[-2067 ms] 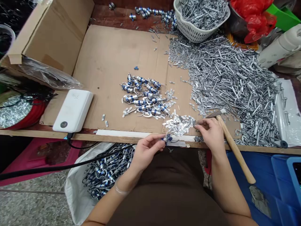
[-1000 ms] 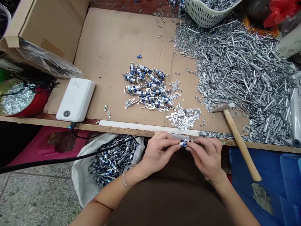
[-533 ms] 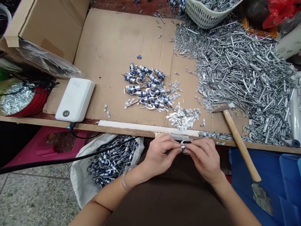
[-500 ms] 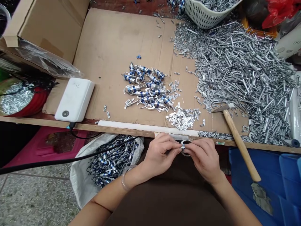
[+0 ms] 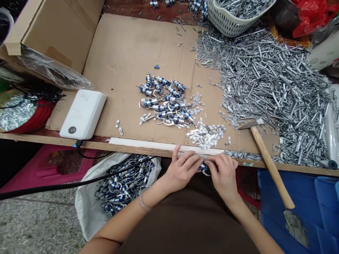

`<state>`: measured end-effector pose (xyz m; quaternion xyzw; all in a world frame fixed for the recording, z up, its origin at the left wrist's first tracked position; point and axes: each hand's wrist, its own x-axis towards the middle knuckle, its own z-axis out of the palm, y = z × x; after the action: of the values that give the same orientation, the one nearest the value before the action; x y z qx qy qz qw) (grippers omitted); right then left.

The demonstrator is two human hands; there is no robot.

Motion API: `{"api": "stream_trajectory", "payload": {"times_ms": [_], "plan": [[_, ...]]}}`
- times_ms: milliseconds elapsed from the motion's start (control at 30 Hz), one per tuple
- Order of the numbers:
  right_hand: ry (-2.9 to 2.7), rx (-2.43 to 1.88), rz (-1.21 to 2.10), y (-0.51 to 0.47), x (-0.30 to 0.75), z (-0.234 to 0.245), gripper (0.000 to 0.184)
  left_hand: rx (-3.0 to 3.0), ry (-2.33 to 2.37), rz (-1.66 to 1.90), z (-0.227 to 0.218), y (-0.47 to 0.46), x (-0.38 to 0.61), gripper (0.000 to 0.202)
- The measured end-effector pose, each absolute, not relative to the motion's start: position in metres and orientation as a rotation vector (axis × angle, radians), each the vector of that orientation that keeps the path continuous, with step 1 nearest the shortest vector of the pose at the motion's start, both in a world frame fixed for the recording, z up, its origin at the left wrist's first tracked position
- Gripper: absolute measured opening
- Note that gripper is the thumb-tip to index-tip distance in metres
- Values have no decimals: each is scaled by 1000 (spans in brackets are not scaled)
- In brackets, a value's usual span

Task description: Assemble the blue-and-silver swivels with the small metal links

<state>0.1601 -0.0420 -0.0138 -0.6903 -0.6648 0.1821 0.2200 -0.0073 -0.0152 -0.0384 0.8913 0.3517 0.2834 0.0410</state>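
Both hands, left [image 5: 182,169] and right [image 5: 224,173], now pinch the clip [image 5: 203,167] together just below the table edge [image 5: 148,151], the right having left the plates [image 5: 206,135].

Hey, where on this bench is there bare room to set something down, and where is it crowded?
Bare cardboard sheet lies between the white device and the blue-banded cluster, and wider behind them, from the cardboard box to the silver heap. Crowded: the right side, under that heap and the hammer; the front edge, with flat plates.
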Motion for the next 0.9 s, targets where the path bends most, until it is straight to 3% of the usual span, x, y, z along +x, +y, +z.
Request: {"api": "stream_trajectory", "payload": {"times_ms": [367, 600, 700, 900], "plan": [[-2137, -1680, 333, 6, 188, -2, 10, 2484, 1270, 763, -24, -16, 1, 17], [-2072, -1600, 763, -19, 181, 13, 16, 2353, 1165, 1043, -27, -15, -1, 7], [-2062, -1603, 754, -29, 170, 10, 25, 2366, 1165, 1032, -27, -15, -2, 8], [-1788, -1830, 550, -38, 152, 0, 7, 2355, 1200, 1002, -26, -16, -1, 8]]}}
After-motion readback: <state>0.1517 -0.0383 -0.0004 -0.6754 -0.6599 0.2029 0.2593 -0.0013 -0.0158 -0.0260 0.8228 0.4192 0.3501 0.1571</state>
